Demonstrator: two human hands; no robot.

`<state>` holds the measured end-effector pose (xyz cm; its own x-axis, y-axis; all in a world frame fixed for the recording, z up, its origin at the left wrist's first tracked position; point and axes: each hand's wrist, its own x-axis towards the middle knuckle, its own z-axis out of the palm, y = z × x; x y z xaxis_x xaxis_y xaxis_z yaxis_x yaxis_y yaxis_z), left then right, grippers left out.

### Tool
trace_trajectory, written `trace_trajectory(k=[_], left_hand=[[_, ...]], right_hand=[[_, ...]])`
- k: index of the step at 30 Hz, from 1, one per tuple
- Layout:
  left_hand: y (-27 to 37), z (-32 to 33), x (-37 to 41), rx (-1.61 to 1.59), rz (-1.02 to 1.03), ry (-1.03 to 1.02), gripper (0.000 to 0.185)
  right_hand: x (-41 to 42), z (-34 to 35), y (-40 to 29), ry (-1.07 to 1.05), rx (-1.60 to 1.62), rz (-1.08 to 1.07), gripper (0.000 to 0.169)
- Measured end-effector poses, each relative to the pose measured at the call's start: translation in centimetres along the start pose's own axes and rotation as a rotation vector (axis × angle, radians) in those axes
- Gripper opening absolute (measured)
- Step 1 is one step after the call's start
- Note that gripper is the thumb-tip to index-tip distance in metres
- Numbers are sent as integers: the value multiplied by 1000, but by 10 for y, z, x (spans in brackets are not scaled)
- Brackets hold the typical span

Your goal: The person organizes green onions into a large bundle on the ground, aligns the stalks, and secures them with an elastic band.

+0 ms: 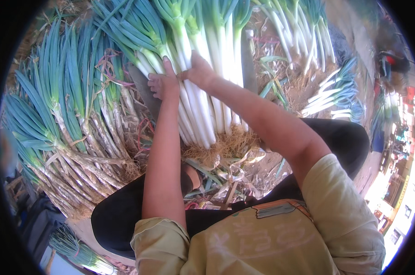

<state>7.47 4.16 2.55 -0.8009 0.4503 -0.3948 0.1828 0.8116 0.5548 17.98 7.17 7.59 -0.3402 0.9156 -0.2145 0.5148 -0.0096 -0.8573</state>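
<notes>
Before me lies a large pile of cleaned green onions, white stalks towards me, brown roots nearest and green leaves farther off. My left hand rests at the pile's left edge, thumb up against the stalks and fingers spread to the left. My right hand lies on top of the stalks just beside it, thumb raised; its fingertips point towards my left hand. Whether either hand grips a stalk is not clear. Under the pile a dark flat board shows at both sides.
Uncleaned green onions with soil-brown stalks are heaped at the left. More cleaned ones lie at the upper right, with smaller bunches below. Peelings and pink ties litter the ground. A tied bunch lies at the lower left.
</notes>
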Motion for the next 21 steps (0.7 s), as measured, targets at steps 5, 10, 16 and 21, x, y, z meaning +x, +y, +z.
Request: trace_trajectory(k=[5,10,16,21], left_hand=[[-9,4,6,56,15,54,96],[2,2,2,-2,-60,89,95],[7,2,-15,-160,-71,121,97],[19,9,-24,-207,-138,103,97]], right_hand=[[29,-115,-46,-4,-17,89,42],[20,-289,-68,141,-339,-84,19],[-60,-409,60,596,-62,256,60],[-135,-445,230,997,153,466,70]])
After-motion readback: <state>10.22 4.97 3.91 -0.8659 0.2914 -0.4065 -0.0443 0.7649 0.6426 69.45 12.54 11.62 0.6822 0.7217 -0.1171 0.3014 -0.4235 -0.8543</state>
